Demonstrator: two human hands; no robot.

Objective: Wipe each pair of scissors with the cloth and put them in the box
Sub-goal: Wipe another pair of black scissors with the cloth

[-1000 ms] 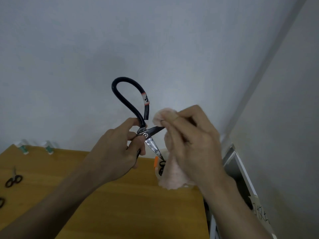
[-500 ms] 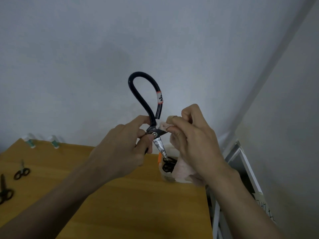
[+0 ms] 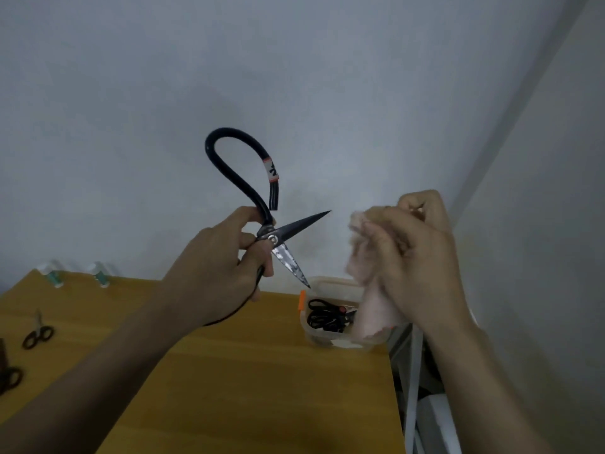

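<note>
My left hand (image 3: 216,263) grips a large pair of black scissors (image 3: 239,181) near the pivot, held up in front of the wall with the looped handle upward. The blades are spread apart, one pointing right, one pointing down toward the box. My right hand (image 3: 415,250) holds a bunched pink cloth (image 3: 370,290), a little to the right of the blades and apart from them. A clear plastic box (image 3: 327,342) with an orange clip stands at the table's back right corner and holds several black scissors.
On the wooden table (image 3: 245,388), a small pair of scissors (image 3: 37,332) lies at the far left, and another dark pair (image 3: 8,378) sits at the left edge. Two green-and-white spools (image 3: 98,273) stand against the wall. A white shelf frame (image 3: 412,371) is beyond the table's right edge.
My right hand has pulled the cloth off the blade and moved right. The upper blade, covered before, is now bare.
</note>
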